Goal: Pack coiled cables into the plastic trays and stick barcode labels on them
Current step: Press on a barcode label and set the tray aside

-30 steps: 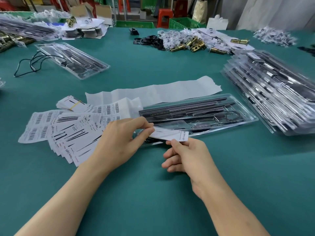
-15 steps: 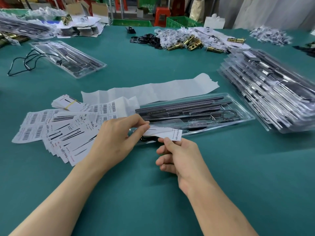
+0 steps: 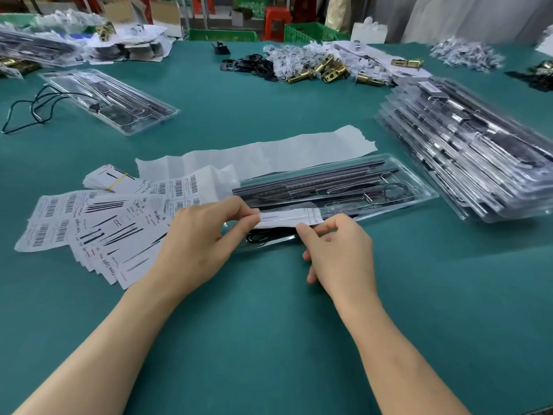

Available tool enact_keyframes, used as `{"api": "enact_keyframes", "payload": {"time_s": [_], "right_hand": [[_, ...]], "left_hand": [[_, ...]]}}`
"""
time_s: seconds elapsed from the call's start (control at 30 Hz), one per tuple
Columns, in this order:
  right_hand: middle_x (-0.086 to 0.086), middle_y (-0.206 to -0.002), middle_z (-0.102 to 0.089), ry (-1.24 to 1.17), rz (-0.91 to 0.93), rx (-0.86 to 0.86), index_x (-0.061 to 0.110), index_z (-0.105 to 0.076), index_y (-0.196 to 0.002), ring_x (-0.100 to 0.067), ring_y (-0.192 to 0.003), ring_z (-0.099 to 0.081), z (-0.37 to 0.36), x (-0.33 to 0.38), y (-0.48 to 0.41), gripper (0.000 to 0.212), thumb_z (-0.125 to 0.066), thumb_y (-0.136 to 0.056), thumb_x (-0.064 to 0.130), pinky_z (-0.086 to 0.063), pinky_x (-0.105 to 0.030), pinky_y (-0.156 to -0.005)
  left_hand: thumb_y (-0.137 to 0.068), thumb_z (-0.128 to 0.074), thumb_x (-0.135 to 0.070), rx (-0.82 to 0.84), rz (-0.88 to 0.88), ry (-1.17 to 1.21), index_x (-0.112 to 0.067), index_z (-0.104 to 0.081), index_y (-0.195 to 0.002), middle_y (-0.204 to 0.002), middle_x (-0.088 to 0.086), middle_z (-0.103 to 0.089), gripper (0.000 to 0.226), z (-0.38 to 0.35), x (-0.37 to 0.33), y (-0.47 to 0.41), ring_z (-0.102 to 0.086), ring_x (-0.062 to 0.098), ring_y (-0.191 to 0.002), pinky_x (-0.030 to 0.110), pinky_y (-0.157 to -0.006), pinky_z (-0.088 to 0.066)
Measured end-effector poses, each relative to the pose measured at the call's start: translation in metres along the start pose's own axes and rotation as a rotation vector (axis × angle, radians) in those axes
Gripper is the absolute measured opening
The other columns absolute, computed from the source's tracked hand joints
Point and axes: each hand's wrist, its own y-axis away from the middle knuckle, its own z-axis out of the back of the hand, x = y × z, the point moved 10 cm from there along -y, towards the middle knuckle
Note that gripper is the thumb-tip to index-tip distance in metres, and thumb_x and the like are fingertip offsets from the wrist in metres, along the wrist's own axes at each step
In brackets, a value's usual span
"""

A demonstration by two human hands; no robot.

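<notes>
Label held over tray, both hands pinching.
Left hand [image 3: 197, 235] pinches the label [image 3: 287, 218] at one end, right hand [image 3: 338, 250] the other; tray [image 3: 419, 187] directly beneath.

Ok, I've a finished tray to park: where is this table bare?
Bare table lies nearest you, this side of the left hand and right hand pinching the label, and rightward up to the stack of trays. Another patch: between the far-left tray and the backing strip. Crowded: label sheets at left, brass parts far.
</notes>
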Motion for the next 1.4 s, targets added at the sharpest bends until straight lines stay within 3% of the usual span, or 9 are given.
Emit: {"api": "enact_keyframes", "payload": {"time_s": [0.13,0.27,0.4,0.6,0.7,0.8,0.97,1.23,1.4], "right_hand": [[0.011,-0.072,-0.065,0.326,0.14,-0.166,0.029,-0.059,-0.083,-0.016,-0.073,-0.063,0.019,0.011,-0.002,0.033,-0.074,-0.085,0.058,-0.046,-0.032,-0.062],[0.014,-0.067,-0.063,0.254,0.174,-0.251,0.032,-0.065,-0.099,-0.014,-0.073,-0.062,0.023,0.009,0.002,0.034,-0.076,-0.082,0.059,-0.046,-0.032,-0.064],[0.017,-0.064,-0.063,0.257,0.27,-0.356,0.031,-0.072,-0.108,-0.014,-0.066,-0.056,0.024,0.01,0.013,0.028,-0.072,-0.09,0.052,-0.042,-0.03,-0.061],[0.013,-0.067,-0.068,0.228,0.336,-0.376,0.028,-0.073,-0.092,-0.018,-0.065,-0.062,0.033,0.013,0.008,0.017,-0.077,-0.088,0.044,-0.041,-0.03,-0.058],[0.011,-0.074,-0.062,0.387,0.574,-0.443,0.024,-0.063,-0.093,-0.017,-0.072,-0.053,0.043,0.038,0.011,0.032,-0.085,-0.077,0.041,-0.036,-0.03,-0.06],[-0.003,-0.092,-0.059,0.689,1.004,-0.365,0.016,-0.066,-0.104,-0.028,-0.087,-0.054,0.031,0.067,0.015,0.037,-0.086,-0.077,0.033,-0.043,-0.041,-0.071],[-0.006,-0.096,-0.063,0.909,1.455,-0.184,0.015,-0.07,-0.1,-0.032,-0.089,-0.061,0.01,0.083,0.017,0.009,-0.067,-0.092,0.012,-0.046,-0.044,-0.085],[-0.003,-0.08,-0.058,0.981,1.527,-0.034,0.017,-0.062,-0.085,-0.027,-0.068,-0.052,-0.017,0.083,0.016,0.021,-0.07,-0.086,-0.003,-0.049,-0.039,-0.077],[-0.004,-0.086,-0.062,0.945,1.536,0.104,0.014,-0.064,-0.089,-0.029,-0.075,-0.057,-0.018,0.078,0.014,0.012,-0.062,-0.098,0.006,-0.05,-0.043,-0.079]], "left_hand": [[-0.098,-0.059,-0.045,0.017,-0.015,-0.002,-0.029,-0.072,-0.095,-0.104,-0.03,-0.073,0.021,0.0,-0.001,0.0,-0.068,-0.008,-0.09,0.028,-0.077,-0.055],[-0.098,-0.059,-0.045,0.01,-0.013,0.001,-0.029,-0.071,-0.095,-0.106,-0.032,-0.072,0.02,0.0,-0.001,0.0,-0.066,-0.013,-0.086,0.02,-0.07,-0.049],[-0.098,-0.06,-0.042,0.005,-0.018,0.023,-0.027,-0.071,-0.095,-0.108,-0.029,-0.073,0.019,0.0,-0.001,0.001,-0.069,-0.008,-0.098,0.033,-0.081,-0.058],[-0.098,-0.061,-0.041,0.041,-0.023,0.026,-0.027,-0.073,-0.096,-0.107,-0.026,-0.074,0.018,-0.001,-0.004,0.001,-0.07,-0.003,-0.101,0.038,-0.082,-0.058],[-0.098,-0.061,-0.042,0.058,-0.028,0.028,-0.027,-0.073,-0.096,-0.106,-0.023,-0.075,0.019,0.0,-0.004,0.001,-0.073,0.005,-0.098,0.041,-0.082,-0.058],[-0.098,-0.061,-0.041,0.072,-0.035,0.03,-0.027,-0.072,-0.096,-0.105,-0.021,-0.076,0.017,0.0,-0.004,0.001,-0.073,0.005,-0.099,0.042,-0.083,-0.058],[-0.099,-0.061,-0.039,0.089,-0.071,0.014,-0.023,-0.07,-0.094,-0.105,-0.02,-0.076,0.019,-0.003,-0.006,0.001,-0.073,0.007,-0.099,0.041,-0.079,-0.058],[-0.097,-0.064,-0.04,0.158,-0.097,0.016,-0.023,-0.071,-0.094,-0.104,-0.012,-0.076,0.019,-0.004,-0.004,0.0,-0.075,0.018,-0.097,0.043,-0.08,-0.058],[-0.085,-0.074,-0.045,0.178,-0.167,-0.084,-0.029,-0.07,-0.092,-0.103,-0.008,-0.077,0.018,-0.004,-0.015,0.0,-0.073,0.021,-0.093,0.043,-0.076,-0.058]]}}
